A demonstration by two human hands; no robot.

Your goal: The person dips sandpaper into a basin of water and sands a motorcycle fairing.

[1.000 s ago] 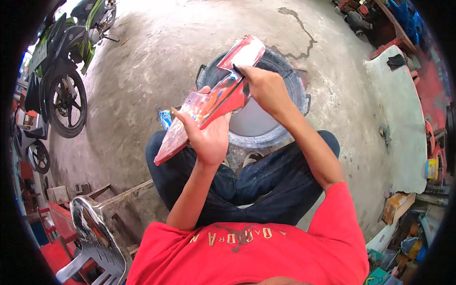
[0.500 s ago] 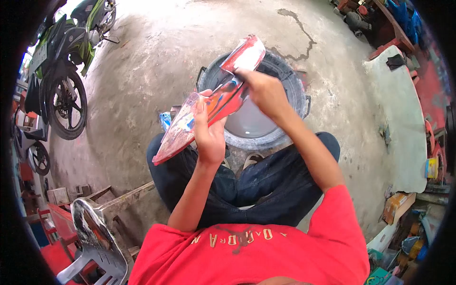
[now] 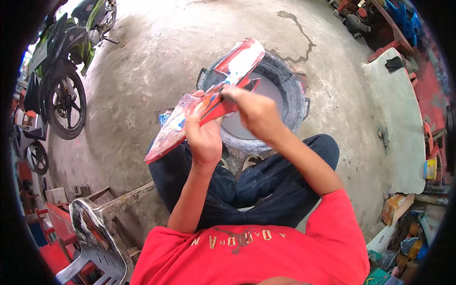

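A long, pointed body panel (image 3: 173, 124), red with worn white, blue and orange patches, lies slantwise over my left knee and the tub. My left hand (image 3: 205, 137) grips it from below near the middle, with the thumb on its upper face. On the panel's narrow middle part, the bent fingers of my right hand (image 3: 259, 114) press down, slightly blurred. Something dark shows at those fingertips, too small to make out. Beneath the panel's far end stands a round grey tub (image 3: 297, 97) holding cloudy liquid.
A motorcycle (image 3: 64, 90) stands on the concrete floor at the left. A grey plastic chair (image 3: 97, 237) and a wooden bench (image 3: 137, 199) are at lower left. A pale board (image 3: 399, 123) lies at the right, beside a cardboard box (image 3: 396, 208) and clutter.
My right hand has slid down and left along the panel, from near its upper section to its middle. The panel and my left hand have shifted slightly left.
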